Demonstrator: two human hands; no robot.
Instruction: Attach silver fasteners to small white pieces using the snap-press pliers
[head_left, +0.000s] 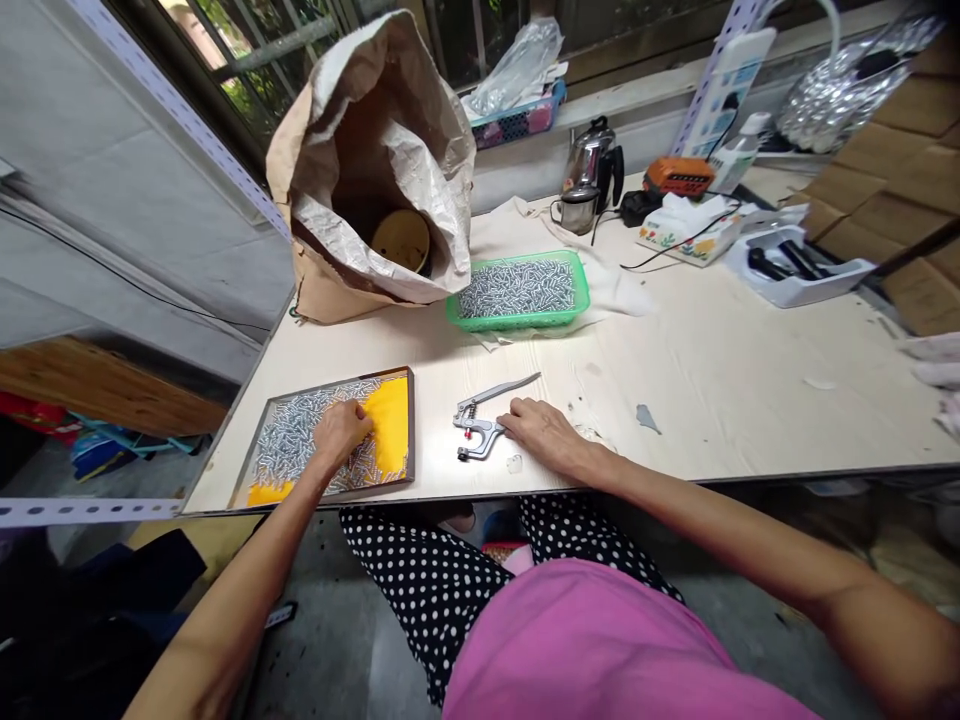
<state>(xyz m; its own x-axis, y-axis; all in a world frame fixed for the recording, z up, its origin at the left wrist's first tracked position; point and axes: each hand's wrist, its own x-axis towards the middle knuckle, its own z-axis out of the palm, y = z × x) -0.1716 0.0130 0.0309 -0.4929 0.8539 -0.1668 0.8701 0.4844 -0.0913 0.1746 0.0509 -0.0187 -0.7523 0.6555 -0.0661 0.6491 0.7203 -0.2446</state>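
Observation:
My left hand (341, 428) rests on the pile of small metal parts (296, 440) in a wood-framed tray with a yellow lining (391, 415). Its fingers are curled down into the parts; what they pinch is hidden. My right hand (541, 432) lies on the table with its fingertips touching the lower handle of metal press pliers (480, 420). The pliers lie flat between the two hands, and their long handle points up and to the right. The hand does not grip the pliers.
A green basket (585, 300) full of the same metal parts stands behind the pliers. A big brown paper sack (375, 160) stands at the back left. A kettle (592, 170), a tissue box (682, 235) and a white tray (802, 275) stand at the back right.

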